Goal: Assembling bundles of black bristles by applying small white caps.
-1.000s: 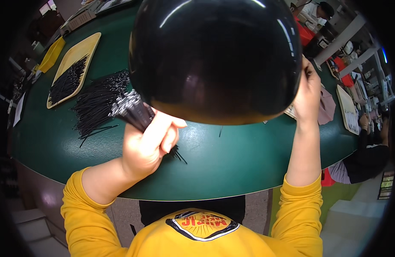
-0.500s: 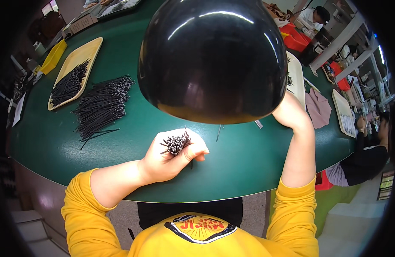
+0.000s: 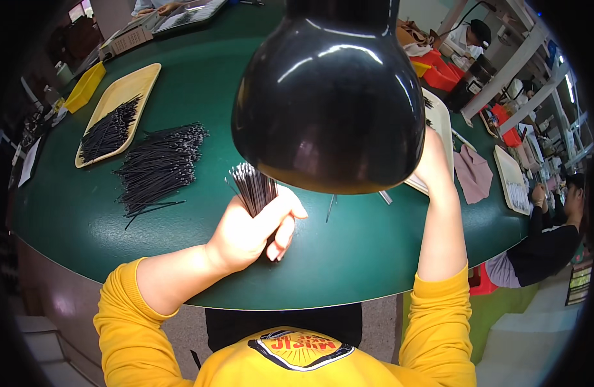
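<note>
The left hand [image 3: 255, 229] is closed around a bundle of black wires [image 3: 253, 188], held over the bench [image 3: 348, 258] near the middle of its front edge, pale tips pointing up and away. The right hand [image 3: 431, 161] is mostly hidden behind a black lamp [image 3: 329, 109], so whether it grips anything cannot be told; its wrist shows in front of a cream tray [image 3: 442, 119]. Toward the bench's left edge lies a pile of black wires [image 3: 163, 166], with a wooden-coloured tray [image 3: 145, 90] of more just beyond. A pink cloth [image 3: 473, 174] lies toward the right edge.
</note>
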